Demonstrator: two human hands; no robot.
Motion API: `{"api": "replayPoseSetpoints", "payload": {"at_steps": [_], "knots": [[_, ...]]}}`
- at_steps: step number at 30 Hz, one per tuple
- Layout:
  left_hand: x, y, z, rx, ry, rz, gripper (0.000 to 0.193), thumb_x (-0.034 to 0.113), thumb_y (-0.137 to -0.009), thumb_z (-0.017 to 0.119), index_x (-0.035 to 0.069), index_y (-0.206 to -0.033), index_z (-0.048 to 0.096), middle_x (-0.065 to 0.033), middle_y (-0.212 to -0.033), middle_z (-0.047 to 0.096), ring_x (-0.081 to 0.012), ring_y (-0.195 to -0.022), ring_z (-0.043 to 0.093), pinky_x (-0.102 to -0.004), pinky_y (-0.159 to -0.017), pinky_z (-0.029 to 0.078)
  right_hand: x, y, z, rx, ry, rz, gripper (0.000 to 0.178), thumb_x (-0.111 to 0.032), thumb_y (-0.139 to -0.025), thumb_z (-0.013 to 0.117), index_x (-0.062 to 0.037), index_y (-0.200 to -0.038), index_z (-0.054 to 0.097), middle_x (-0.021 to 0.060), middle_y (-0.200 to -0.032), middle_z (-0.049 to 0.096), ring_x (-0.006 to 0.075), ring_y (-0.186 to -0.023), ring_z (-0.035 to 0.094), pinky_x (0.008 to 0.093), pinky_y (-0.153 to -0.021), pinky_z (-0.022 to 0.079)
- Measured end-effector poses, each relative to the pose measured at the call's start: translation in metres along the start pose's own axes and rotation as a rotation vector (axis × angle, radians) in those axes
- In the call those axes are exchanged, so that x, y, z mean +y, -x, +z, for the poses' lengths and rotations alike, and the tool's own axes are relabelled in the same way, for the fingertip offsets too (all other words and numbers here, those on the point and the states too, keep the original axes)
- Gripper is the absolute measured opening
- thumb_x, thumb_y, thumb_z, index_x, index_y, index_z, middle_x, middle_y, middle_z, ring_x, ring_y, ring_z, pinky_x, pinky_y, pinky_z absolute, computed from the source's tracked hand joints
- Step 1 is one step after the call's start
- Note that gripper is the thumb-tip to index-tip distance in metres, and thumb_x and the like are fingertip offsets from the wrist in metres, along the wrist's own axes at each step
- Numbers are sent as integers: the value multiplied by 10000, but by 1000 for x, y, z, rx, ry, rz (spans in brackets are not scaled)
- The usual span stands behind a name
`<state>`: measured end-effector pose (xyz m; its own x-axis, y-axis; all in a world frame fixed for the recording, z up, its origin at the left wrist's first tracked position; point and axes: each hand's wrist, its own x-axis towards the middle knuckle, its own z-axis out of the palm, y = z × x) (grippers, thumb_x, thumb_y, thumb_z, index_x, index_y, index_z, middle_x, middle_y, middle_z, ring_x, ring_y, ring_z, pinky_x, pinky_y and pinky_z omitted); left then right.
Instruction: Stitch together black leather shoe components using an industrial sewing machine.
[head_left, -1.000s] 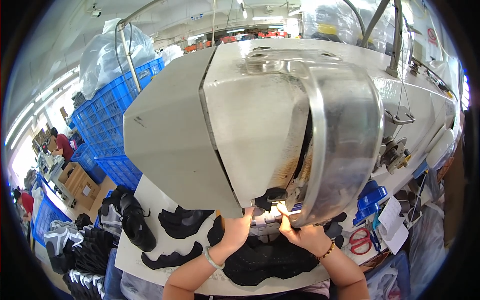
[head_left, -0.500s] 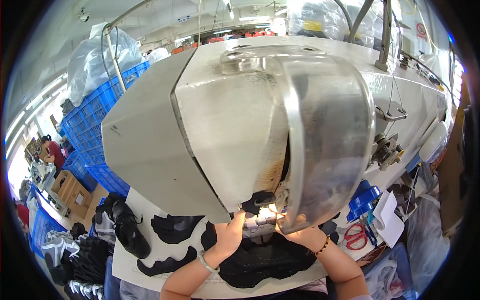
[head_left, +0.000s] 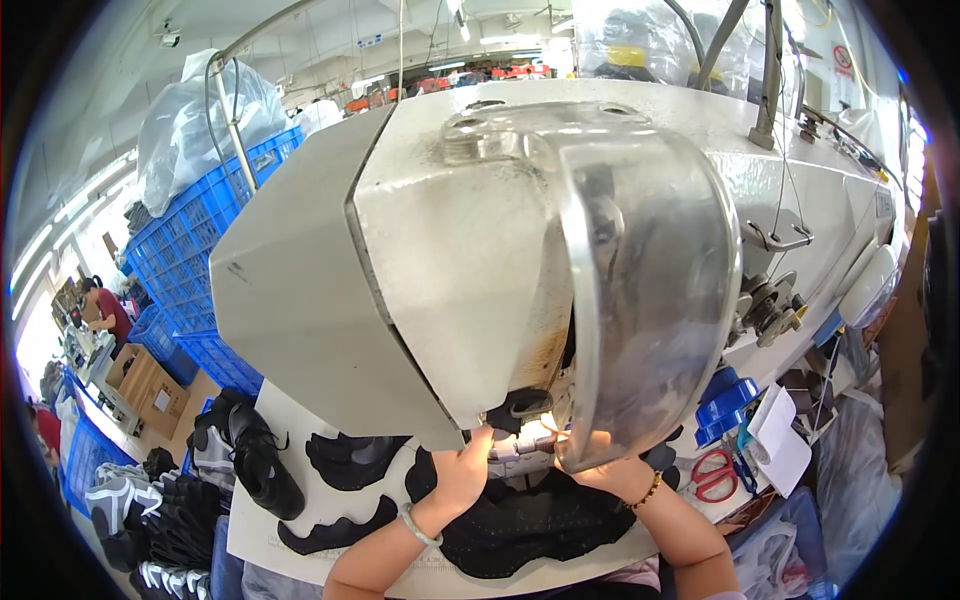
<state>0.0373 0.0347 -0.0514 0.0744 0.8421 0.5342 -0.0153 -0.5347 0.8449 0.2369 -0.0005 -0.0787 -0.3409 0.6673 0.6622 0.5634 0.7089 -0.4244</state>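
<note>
A large white sewing machine head [head_left: 450, 270] with a clear curved guard [head_left: 650, 290] fills the middle of the view. Under it, my left hand [head_left: 463, 470] presses its fingers on black shoe-upper fabric [head_left: 530, 525] next to the lit needle area [head_left: 535, 440]. My right hand [head_left: 600, 468] holds the same fabric from the right, partly hidden behind the guard's lower edge. Each wrist wears a bracelet. The needle itself is hidden by the machine.
Cut black shoe pieces [head_left: 350, 460] and finished uppers [head_left: 250, 460] lie on the white table [head_left: 270, 520] at left. Red scissors [head_left: 712, 475] and blue spools [head_left: 725, 400] are at right. Blue crates [head_left: 190, 260] stand behind; people work far left.
The view has shifted slightly, so the machine sits lower and further left. Both hands stay on the black fabric at the needle, barely moved.
</note>
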Motion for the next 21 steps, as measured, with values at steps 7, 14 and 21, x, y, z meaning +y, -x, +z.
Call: {"api": "replayPoseSetpoints", "payload": {"at_steps": [7,14,21], "knots": [[-9,2,-2,-17,-60,-19,31,-11,-775,573,-26,-802,579,-45,-752,590,-155,-672,550,-299,-622,434,9,14,4,-95,93,36,375,-120,-902,465,22,-1249,468,55,-954,547,146,-854,559,269,-802,460],[5,0,7,27,12,51,49,-11,-841,576,-39,-868,605,-30,-796,605,-96,-718,545,-254,-632,437,-19,-5,-12,143,298,-85,214,-38,-798,569,0,-1002,623,49,-927,652,155,-784,615,283,-742,489],[25,-5,12,51,180,0,113,17,-848,560,-51,-775,613,40,-612,516,-37,-555,422,-237,-479,326,-38,-18,-16,287,50,35,264,11,-773,593,-28,-1021,677,88,-920,662,134,-675,624,258,-619,500]]}}
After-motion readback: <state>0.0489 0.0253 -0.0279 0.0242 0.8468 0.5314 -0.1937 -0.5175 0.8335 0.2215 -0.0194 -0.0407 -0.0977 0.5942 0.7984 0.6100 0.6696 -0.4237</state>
